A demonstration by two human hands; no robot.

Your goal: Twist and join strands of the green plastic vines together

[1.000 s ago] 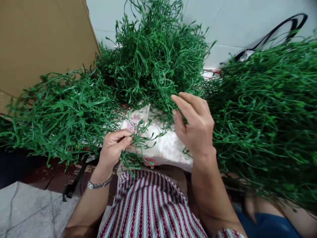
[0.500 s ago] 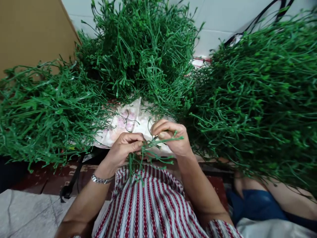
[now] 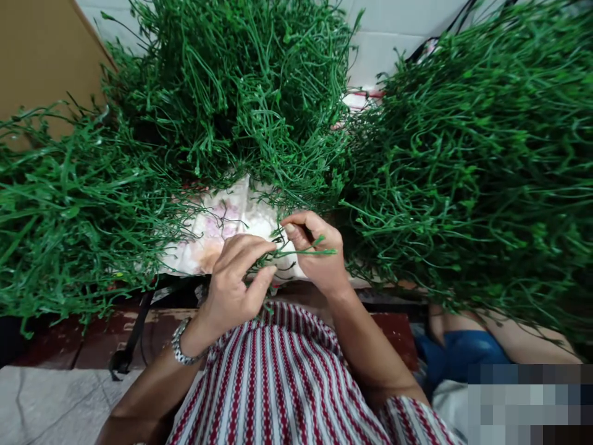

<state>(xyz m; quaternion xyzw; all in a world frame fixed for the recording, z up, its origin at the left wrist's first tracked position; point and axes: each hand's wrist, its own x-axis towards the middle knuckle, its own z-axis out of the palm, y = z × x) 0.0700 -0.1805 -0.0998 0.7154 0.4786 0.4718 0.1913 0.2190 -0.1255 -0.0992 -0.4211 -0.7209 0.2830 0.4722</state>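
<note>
My left hand, with a metal watch on its wrist, is held before my waist. Its fingers curve around a green branched stem, plastic-looking, with the thumb standing a little away from them. The stem's tips point right, across my right palm; part of it is hidden behind the left fingers. My right hand pinches thumb and forefinger together at a thin dark stem end just above the left fingertips. Beneath both hands lies a pale flowered cloth or sheet with a few loose stem bits.
Large heaps of similar green stems surround the work spot: a left heap, a back heap and a right heap. A tan board stands at back left. Another person's legs are at lower right.
My left thumb has moved away from its fingers, and the left hand has turned. Fewer green sprigs hang over my lap. The right hand keeps its pinch; the view has shifted slightly.
</note>
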